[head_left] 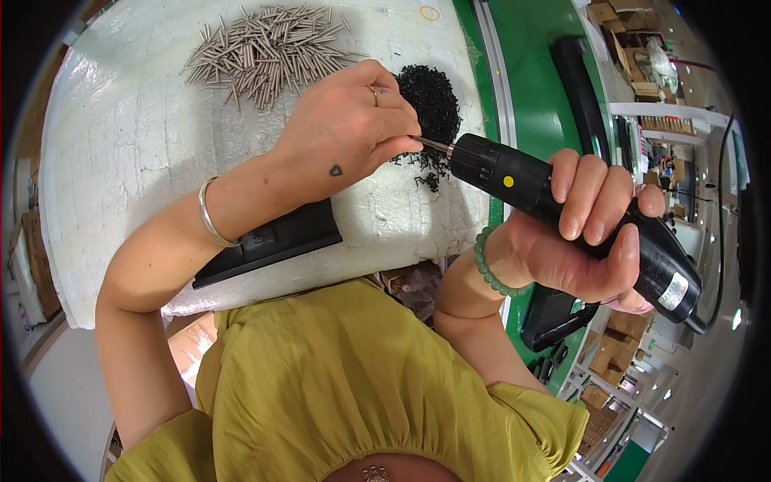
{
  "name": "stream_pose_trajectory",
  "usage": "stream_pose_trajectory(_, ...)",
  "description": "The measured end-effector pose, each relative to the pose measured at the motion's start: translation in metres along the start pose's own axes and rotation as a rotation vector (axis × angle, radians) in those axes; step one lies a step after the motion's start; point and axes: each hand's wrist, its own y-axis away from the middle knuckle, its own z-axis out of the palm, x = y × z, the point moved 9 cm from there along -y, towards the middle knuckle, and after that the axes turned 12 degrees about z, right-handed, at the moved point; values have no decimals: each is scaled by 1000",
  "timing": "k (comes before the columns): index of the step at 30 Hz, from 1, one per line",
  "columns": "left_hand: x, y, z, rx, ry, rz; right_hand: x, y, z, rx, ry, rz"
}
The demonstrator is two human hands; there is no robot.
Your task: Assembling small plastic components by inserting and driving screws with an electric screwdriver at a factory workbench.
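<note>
A black electric screwdriver (562,217) — matte, cylindrical, with a yellow dot on its barrel and a cord at the rear — is gripped firmly by the right hand (590,237) just past the right edge of the white foam surface (120,136). Its thin metal bit (432,145) is pinched at the tip by the fingers of the left hand (345,132); whatever is held there is too small to be made out. A heap of tiny black screws (430,104) and a scatter of grey metal pins (265,48) are seen on the rough foam. A flat black part (273,241) is partly hidden under the left forearm.
</note>
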Motion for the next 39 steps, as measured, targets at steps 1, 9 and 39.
stream_pose_trajectory(1, 1, -1, -1, 0, -1, 0, -1, 1, 1, -1, -1, -1)
stream_pose_trajectory(9, -4, 2, 10, -125, 195, -91, -11, 12, 22, -87, 108, -73)
stream_pose_trajectory(39, -37, 20, -50, -403, -244, 73, -12, 15, 17, 109, 87, -65)
